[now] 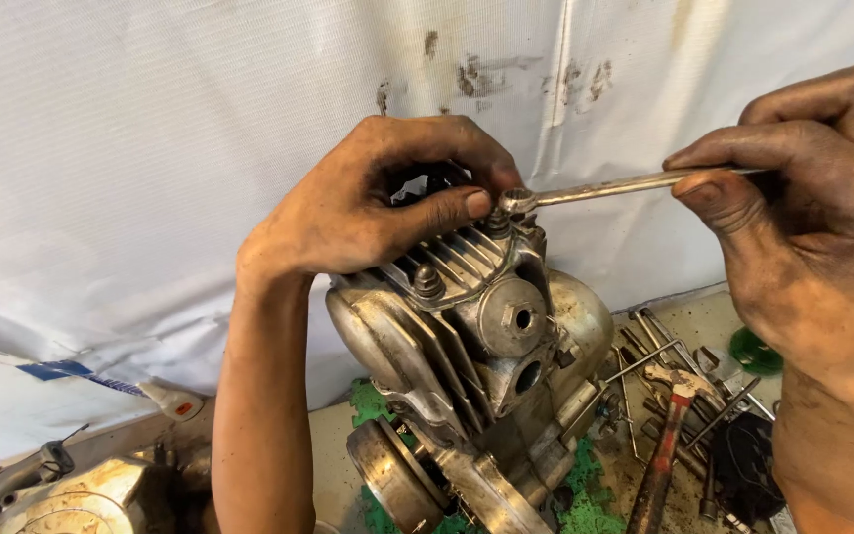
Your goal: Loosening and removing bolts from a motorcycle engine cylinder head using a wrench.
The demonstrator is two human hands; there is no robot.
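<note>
Nine entries, running from the largest to the smallest:

- White tarpaulin (pixel 200 148), stained with dark smudges near its top, is hanging as the backdrop behind everything.
- Small engine (pixel 476 366), silver and grimy, is standing upright at the centre on green rags (pixel 585 494); its finned cylinder head (pixel 452 259) is facing up toward the camera.
- Left hand (pixel 368 203), dark with grease, is curling over the top of the cylinder head, thumb and forefinger pinching at the ring end of the spanner where it is sitting on a nut at the head's upper corner.
- Right hand (pixel 803 198), equally greasy, is closing around the far end of the spanner's shaft, thumb and fingers gripping it from above.
- Second engine casing (pixel 81 499) is lying at the lower left, partly cut off by the frame edge.
- Ring spanner (pixel 625 185), slim and silver, is stretching almost level between the two hands, its ring seated on the nut.
- Hammer (pixel 666 435) with a reddish handle is lying to the right of the engine, its head resting among loose tools.
- Loose rods and wrenches (pixel 659 346) are lying heaped just beside the hammer.
- Green round object (pixel 751 353) is showing partly behind the right wrist; its kind cannot be told.
</note>
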